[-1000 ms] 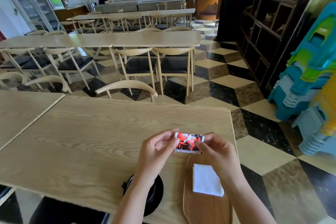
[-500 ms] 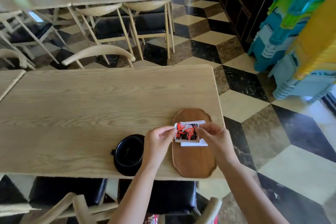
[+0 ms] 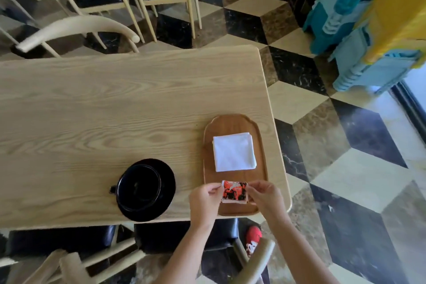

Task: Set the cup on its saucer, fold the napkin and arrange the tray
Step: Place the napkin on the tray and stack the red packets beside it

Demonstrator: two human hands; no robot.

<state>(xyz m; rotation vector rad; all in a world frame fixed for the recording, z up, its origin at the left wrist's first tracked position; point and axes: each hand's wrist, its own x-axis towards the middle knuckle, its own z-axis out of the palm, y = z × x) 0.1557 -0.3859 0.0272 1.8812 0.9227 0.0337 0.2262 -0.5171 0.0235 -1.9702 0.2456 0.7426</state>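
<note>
A black cup (image 3: pixel 138 185) stands on a black saucer (image 3: pixel 167 177) near the table's front edge. To its right lies an oval wooden tray (image 3: pixel 232 123). A folded white napkin (image 3: pixel 234 151) rests flat on the tray's far half. Over the tray's near end, my left hand (image 3: pixel 204 198) and my right hand (image 3: pixel 265 196) pinch the two sides of a small red, black and white packet (image 3: pixel 234 192). Whether the packet touches the tray I cannot tell.
The light wooden table (image 3: pixel 103 104) ends just right of the tray, with tiled floor beyond. Wooden chairs (image 3: pixel 78 27) stand at the far side and below the near edge. A stack of blue and yellow plastic stools (image 3: pixel 368 30) stands at the right.
The view has tilted down to look straight onto the table. Both hands with the packet have come toward the tray's near end, uncovering the napkin.
</note>
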